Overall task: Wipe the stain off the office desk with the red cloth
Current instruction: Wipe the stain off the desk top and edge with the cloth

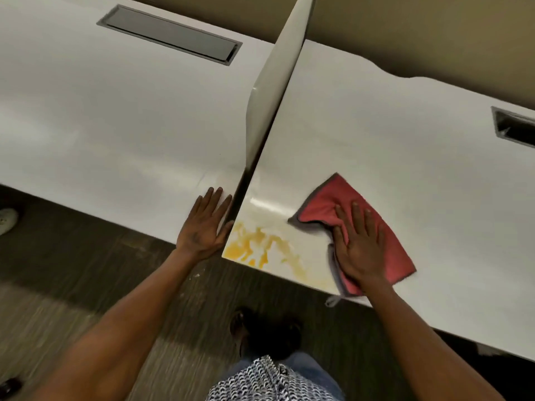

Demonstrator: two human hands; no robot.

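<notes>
A yellow-orange stain (257, 247) is smeared across the near left corner of the white office desk (390, 146). The red cloth (324, 204), edged in grey, lies flat on the desk just right of the stain. My right hand (360, 244) presses down on the cloth with fingers spread, covering its near half. My left hand (204, 225) rests flat, fingers apart, on the neighbouring desk's near edge, beside the divider. It holds nothing.
A white upright divider panel (275, 82) separates the two desks. A grey cable hatch (170, 33) is set in the left desk (86, 111), another hatch (514, 130) at the far right. Dark carpet (86, 270), my shoe (266, 331) and another person's shoe (7, 219) lie below.
</notes>
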